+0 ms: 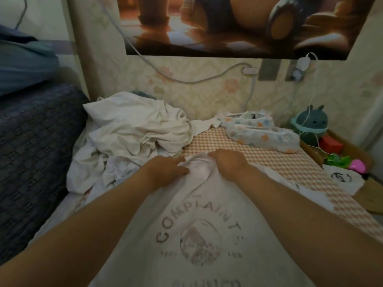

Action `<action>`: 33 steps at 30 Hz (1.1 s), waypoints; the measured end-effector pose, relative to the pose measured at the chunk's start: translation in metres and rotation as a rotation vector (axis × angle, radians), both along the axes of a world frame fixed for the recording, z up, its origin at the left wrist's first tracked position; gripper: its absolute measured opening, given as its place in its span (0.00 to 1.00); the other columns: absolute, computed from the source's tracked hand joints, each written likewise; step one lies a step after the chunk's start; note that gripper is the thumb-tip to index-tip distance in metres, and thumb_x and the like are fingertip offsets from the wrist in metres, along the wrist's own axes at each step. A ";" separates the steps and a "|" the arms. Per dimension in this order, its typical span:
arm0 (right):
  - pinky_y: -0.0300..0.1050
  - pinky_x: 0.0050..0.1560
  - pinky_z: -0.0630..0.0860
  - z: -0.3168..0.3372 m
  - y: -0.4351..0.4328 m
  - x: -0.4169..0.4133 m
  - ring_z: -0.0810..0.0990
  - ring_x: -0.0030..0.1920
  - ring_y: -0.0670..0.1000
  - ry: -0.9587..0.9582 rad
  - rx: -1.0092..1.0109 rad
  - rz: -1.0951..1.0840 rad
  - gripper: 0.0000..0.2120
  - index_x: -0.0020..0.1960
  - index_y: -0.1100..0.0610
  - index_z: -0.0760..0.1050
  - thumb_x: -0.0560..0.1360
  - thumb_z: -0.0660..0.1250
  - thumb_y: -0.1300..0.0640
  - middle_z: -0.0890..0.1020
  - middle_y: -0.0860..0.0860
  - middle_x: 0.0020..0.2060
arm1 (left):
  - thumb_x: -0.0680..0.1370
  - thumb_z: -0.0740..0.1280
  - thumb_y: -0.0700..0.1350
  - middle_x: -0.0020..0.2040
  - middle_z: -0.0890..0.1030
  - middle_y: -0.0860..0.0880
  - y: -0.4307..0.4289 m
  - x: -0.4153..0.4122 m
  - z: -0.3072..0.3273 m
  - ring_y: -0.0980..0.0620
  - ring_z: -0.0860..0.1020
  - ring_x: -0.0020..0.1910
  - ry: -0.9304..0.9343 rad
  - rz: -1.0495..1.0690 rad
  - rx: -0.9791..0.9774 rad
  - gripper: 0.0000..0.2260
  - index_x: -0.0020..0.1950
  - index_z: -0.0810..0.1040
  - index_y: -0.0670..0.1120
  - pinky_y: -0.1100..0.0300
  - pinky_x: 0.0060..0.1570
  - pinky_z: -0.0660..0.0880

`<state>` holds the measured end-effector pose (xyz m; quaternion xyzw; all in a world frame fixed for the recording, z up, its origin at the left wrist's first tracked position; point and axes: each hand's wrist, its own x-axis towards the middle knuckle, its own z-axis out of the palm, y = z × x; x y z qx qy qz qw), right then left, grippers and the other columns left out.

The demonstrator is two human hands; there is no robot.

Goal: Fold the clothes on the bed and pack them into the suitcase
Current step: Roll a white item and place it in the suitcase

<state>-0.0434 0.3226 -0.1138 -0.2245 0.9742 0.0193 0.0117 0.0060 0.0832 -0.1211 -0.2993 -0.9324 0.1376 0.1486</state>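
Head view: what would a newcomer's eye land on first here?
The white T-shirt printed COMPLAINT fills the near centre of the bed, with the left hand and right hand gripping its bunched far edge. Behind it to the left lies a rumpled heap of white clothes, and a big warm-toned poster hangs above.

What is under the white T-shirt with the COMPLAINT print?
The orange checked sheet runs out from under the T-shirt on the right side of the view. Whatever lies directly beneath the shirt's middle is covered.
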 end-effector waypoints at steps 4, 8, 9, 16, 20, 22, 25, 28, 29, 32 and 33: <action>0.52 0.62 0.68 -0.015 0.010 -0.033 0.75 0.62 0.58 0.153 0.193 -0.033 0.16 0.68 0.48 0.72 0.82 0.56 0.51 0.71 0.55 0.65 | 0.80 0.58 0.52 0.57 0.79 0.46 -0.017 -0.042 -0.005 0.44 0.79 0.55 -0.073 0.149 0.136 0.14 0.60 0.79 0.51 0.52 0.52 0.74; 0.51 0.59 0.69 -0.019 0.018 -0.052 0.77 0.56 0.56 0.395 -0.015 -0.159 0.11 0.56 0.51 0.80 0.81 0.62 0.47 0.77 0.52 0.57 | 0.79 0.58 0.48 0.56 0.80 0.46 -0.032 -0.077 0.011 0.43 0.78 0.53 0.018 0.369 0.530 0.12 0.55 0.79 0.51 0.51 0.55 0.74; 0.51 0.58 0.70 -0.023 0.020 -0.055 0.77 0.55 0.56 0.386 -0.068 -0.192 0.11 0.55 0.51 0.81 0.80 0.63 0.47 0.77 0.53 0.56 | 0.79 0.59 0.45 0.56 0.79 0.45 -0.029 -0.080 0.012 0.43 0.78 0.52 0.015 0.411 0.509 0.10 0.55 0.78 0.50 0.52 0.52 0.75; 0.43 0.59 0.69 -0.030 0.053 -0.045 0.74 0.63 0.54 -0.006 -0.782 -0.267 0.25 0.71 0.52 0.68 0.77 0.68 0.50 0.73 0.52 0.66 | 0.73 0.63 0.37 0.57 0.72 0.42 0.041 -0.060 -0.004 0.41 0.76 0.50 0.161 0.527 0.339 0.14 0.58 0.71 0.44 0.52 0.39 0.70; 0.48 0.56 0.73 -0.014 0.106 -0.013 0.75 0.55 0.52 0.004 -0.313 -0.300 0.21 0.59 0.46 0.71 0.69 0.69 0.42 0.73 0.49 0.59 | 0.76 0.61 0.39 0.53 0.74 0.48 0.102 -0.060 -0.011 0.45 0.75 0.51 -0.156 0.244 0.518 0.09 0.53 0.75 0.49 0.53 0.45 0.71; 0.48 0.55 0.74 -0.010 0.128 0.004 0.75 0.53 0.50 -0.064 -0.185 -0.293 0.22 0.58 0.44 0.71 0.67 0.69 0.40 0.74 0.46 0.56 | 0.78 0.60 0.45 0.57 0.73 0.47 0.134 -0.061 -0.018 0.44 0.75 0.55 -0.237 0.229 0.515 0.11 0.60 0.73 0.49 0.51 0.49 0.73; 0.49 0.52 0.78 -0.008 0.151 0.010 0.78 0.50 0.51 -0.138 -0.238 -0.360 0.14 0.53 0.50 0.78 0.69 0.70 0.49 0.80 0.48 0.52 | 0.81 0.58 0.54 0.68 0.69 0.44 0.163 -0.074 -0.021 0.42 0.73 0.62 -0.334 0.467 0.498 0.20 0.69 0.67 0.46 0.49 0.56 0.72; 0.47 0.47 0.77 -0.006 0.170 -0.004 0.80 0.52 0.58 -0.233 -0.380 -0.452 0.08 0.50 0.58 0.82 0.74 0.67 0.56 0.82 0.56 0.50 | 0.82 0.58 0.50 0.68 0.72 0.42 0.173 -0.088 -0.021 0.43 0.75 0.62 -0.282 0.601 0.491 0.15 0.64 0.74 0.45 0.51 0.57 0.72; 0.45 0.48 0.74 -0.005 0.175 -0.009 0.79 0.55 0.59 -0.221 -0.392 -0.472 0.09 0.52 0.59 0.81 0.78 0.64 0.56 0.81 0.57 0.53 | 0.81 0.59 0.46 0.62 0.76 0.42 0.175 -0.091 -0.021 0.43 0.76 0.58 -0.214 0.574 0.574 0.12 0.59 0.76 0.45 0.51 0.55 0.73; 0.50 0.61 0.72 -0.005 0.190 -0.021 0.75 0.63 0.59 0.055 -0.435 -0.580 0.16 0.65 0.57 0.74 0.83 0.55 0.53 0.76 0.58 0.64 | 0.81 0.58 0.42 0.52 0.80 0.41 0.175 -0.108 -0.014 0.41 0.77 0.53 -0.080 0.528 0.904 0.08 0.52 0.76 0.42 0.52 0.50 0.72; 0.51 0.61 0.73 -0.006 0.194 -0.023 0.76 0.61 0.58 0.160 -0.424 -0.590 0.15 0.65 0.55 0.73 0.83 0.54 0.52 0.77 0.57 0.63 | 0.80 0.59 0.42 0.52 0.80 0.41 0.173 -0.114 -0.013 0.40 0.77 0.54 -0.093 0.531 0.949 0.07 0.52 0.75 0.42 0.52 0.50 0.72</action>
